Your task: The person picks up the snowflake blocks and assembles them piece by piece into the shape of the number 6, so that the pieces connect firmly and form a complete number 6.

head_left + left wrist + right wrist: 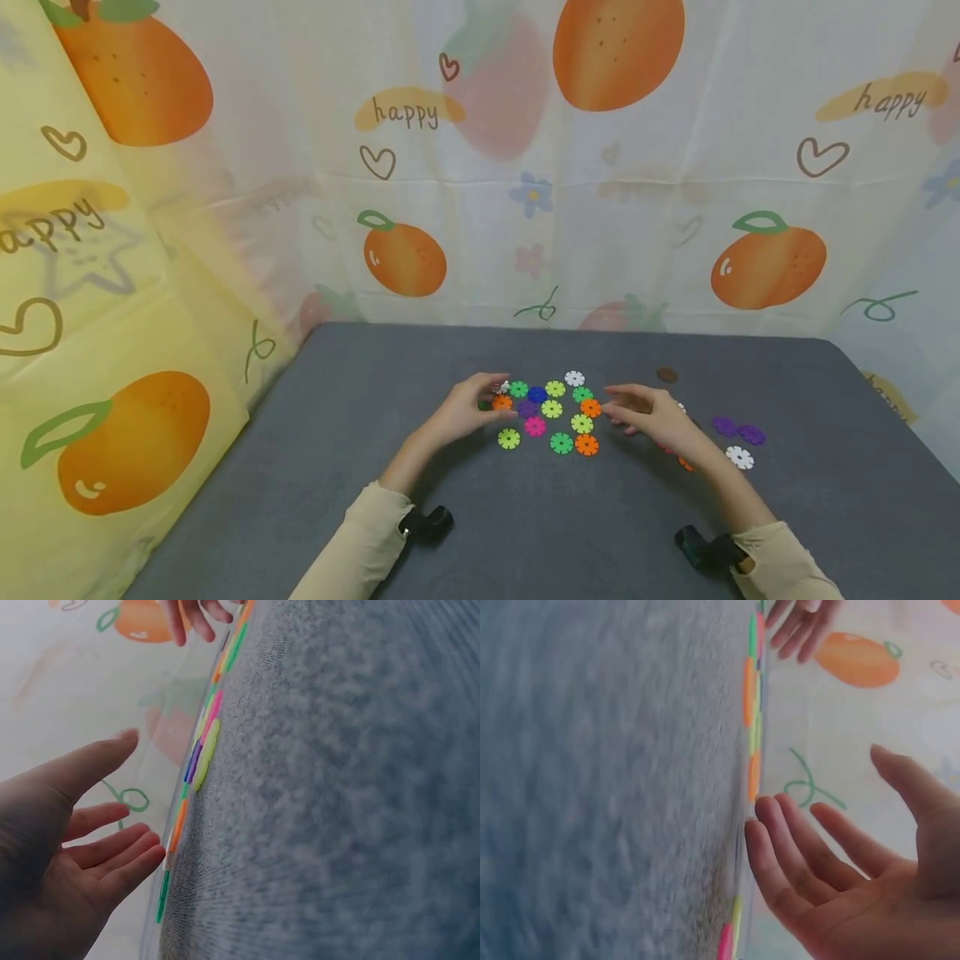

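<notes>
Several flat, notched plastic discs lie spread on the dark table between the two hands in the head view. Among them are a blue disc (pixel 537 395), a pink disc (pixel 535 427), a yellow-green disc (pixel 509 438) and an orange disc (pixel 587 445). My left hand (pixel 474 407) is at the left edge of this group, its thumb and fingers apart around an orange disc (pixel 502 402) without gripping it. At the group's right edge, my right hand (pixel 654 414) has its fingers loosely bent beside another orange disc (pixel 590 408). Both wrist views show relaxed fingers with nothing held.
More discs lie right of the right hand: purple ones (pixel 725 427), a white one (pixel 740 457) and a brown one (pixel 667 375), with some partly hidden under that arm. A fruit-printed curtain (pixel 480 233) hangs behind the grey table (pixel 555 525) and along its left side.
</notes>
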{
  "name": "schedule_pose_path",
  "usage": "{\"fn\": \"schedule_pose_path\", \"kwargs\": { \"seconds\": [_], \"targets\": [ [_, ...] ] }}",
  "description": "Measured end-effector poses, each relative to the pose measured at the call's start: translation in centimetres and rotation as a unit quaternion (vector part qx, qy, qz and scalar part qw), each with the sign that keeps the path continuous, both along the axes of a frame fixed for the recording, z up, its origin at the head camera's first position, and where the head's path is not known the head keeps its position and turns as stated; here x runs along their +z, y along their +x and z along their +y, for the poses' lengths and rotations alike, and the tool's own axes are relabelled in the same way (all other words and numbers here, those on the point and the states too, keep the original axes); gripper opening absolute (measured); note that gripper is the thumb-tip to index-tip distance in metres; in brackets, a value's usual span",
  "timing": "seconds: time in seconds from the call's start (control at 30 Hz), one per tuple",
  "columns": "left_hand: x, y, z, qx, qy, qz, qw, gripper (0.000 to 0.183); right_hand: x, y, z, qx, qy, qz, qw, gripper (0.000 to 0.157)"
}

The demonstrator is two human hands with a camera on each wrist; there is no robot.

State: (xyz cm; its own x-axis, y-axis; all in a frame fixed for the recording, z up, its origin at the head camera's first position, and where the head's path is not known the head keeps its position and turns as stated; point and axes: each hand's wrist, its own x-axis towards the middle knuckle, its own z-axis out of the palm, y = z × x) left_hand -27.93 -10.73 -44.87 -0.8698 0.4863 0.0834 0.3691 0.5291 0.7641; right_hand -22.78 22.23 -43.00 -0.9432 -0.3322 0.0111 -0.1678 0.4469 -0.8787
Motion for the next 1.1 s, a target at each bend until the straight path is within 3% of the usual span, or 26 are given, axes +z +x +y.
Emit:
{"fn": "schedule_pose_path", "kwargs": {
  "seconds": [0.27, 0.53, 1.1],
  "targets": [
    [-0.3, 0.2, -0.1, -0.046, 0.02, -0.025, 0.9984, 0.058, -0.6, 0.0, -0.8, 0.011, -0.003, 0.0, 1.0, 0.051],
    [0.1, 0.4, -0.3, -0.094, 0.017, -0.058, 0.9937, 0.049, -1.7, 0.1, -1.3, 0.014, 0.017, 0.035, 0.999, 0.044],
    [0.2, 0.1, -1.2, -0.141, -0.038, -0.072, 0.9867, 0.041, -2.5, 0.4, -1.8, 0.051, 0.036, 0.08, 0.995, 0.027]
  ]
}}
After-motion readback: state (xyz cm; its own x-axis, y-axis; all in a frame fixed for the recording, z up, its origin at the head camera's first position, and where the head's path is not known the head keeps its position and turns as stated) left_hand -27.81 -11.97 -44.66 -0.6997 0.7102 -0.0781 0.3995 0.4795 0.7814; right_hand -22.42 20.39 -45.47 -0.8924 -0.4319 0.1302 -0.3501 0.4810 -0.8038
